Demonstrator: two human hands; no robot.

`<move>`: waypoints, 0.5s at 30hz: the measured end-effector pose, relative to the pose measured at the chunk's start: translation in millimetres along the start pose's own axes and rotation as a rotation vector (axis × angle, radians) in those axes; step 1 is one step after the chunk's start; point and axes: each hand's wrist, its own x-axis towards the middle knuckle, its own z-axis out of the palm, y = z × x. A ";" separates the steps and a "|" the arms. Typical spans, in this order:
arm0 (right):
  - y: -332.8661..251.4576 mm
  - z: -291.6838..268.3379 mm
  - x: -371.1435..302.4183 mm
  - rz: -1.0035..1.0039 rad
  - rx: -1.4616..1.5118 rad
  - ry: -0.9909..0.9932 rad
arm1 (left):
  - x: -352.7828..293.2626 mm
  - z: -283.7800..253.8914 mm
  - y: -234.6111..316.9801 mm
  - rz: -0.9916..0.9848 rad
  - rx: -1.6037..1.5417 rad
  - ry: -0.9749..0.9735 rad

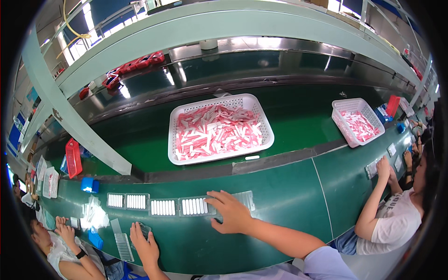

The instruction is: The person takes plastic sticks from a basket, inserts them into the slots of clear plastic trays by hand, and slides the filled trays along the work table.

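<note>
My right hand [231, 214] reaches across the green work surface with its fingers apart. Its fingertips are at the right end of a clear plastic tray [193, 206] filled with short white sticks. Past that hand, a clear ribbed tray [247, 199] lies partly covered by the fingers. Three more filled trays [163, 207] continue the row to the left. Nearer to me, my left hand [145, 246] has its fingers stretched out beside a small clear plastic piece [146, 230], mostly hidden by them. Clear ribbed trays [123, 246] lie to its left.
A large white basket [268, 140] of pink and white sticks stands beyond the row; a smaller basket [342, 122] stands right. One white stick [252, 157] lies outside. Clear plastic pieces [94, 213] and a blue box [89, 185] sit left. People work at both sides.
</note>
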 end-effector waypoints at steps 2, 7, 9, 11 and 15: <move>1.5 0.0 -1.4 0.002 0.005 0.003 | -2.6 -3.6 -1.8 0.009 0.024 -0.030; 6.4 1.2 -1.6 -0.107 -0.032 0.078 | 3.1 -29.6 2.2 -0.118 0.202 0.038; 3.8 2.2 -1.8 -0.113 -0.039 0.091 | 11.1 -25.7 -13.0 -0.251 0.259 -0.005; 3.1 0.2 -2.8 -0.072 -0.063 0.086 | 15.0 -22.1 -31.8 -0.339 0.323 -0.096; 0.9 -3.2 -3.4 -0.059 -0.044 0.108 | -5.2 -6.8 -44.5 -0.164 0.263 -0.025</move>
